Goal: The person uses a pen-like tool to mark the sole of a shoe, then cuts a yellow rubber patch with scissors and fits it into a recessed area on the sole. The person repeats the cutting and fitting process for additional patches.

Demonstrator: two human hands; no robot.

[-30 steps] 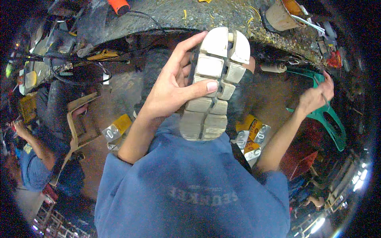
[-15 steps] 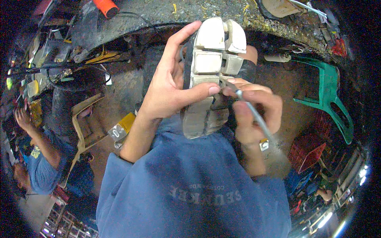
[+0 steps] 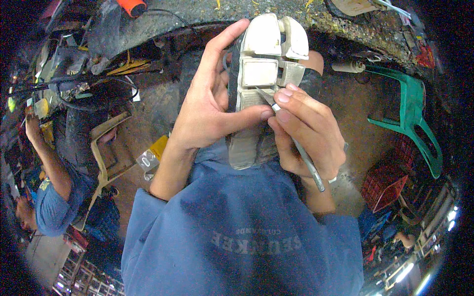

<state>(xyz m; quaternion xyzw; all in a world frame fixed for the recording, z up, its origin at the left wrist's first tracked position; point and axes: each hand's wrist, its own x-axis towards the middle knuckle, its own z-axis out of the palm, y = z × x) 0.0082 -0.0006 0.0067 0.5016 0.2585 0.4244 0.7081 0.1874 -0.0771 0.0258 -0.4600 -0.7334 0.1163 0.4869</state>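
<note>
A pale, off-white shoe sole (image 3: 260, 72) made of raised blocks with grooves between them stands upright over my lap, its lower end in shadow. My left hand (image 3: 210, 98) grips it from the left, fingers behind its edge and thumb across its lower blocks. In my right hand (image 3: 313, 128) is a slim metal craft knife (image 3: 307, 160), held like a pen. Its pointed blade reaches the groove under the left middle block, close to my left thumb. What lies behind the sole is hidden.
A dark, rough worktop (image 3: 197, 15) runs along the far side, with an orange cylinder (image 3: 132, 7) on it. Right are a green plastic chair (image 3: 411, 106) and a red crate (image 3: 387, 185). Left, a person in a blue shirt (image 3: 57, 202) works beside a wooden frame (image 3: 98, 153).
My right hand has brought the knife up and leftward, its tip now at the groove between left-hand blocks. The sole has risen slightly. The person at left has raised their hand.
</note>
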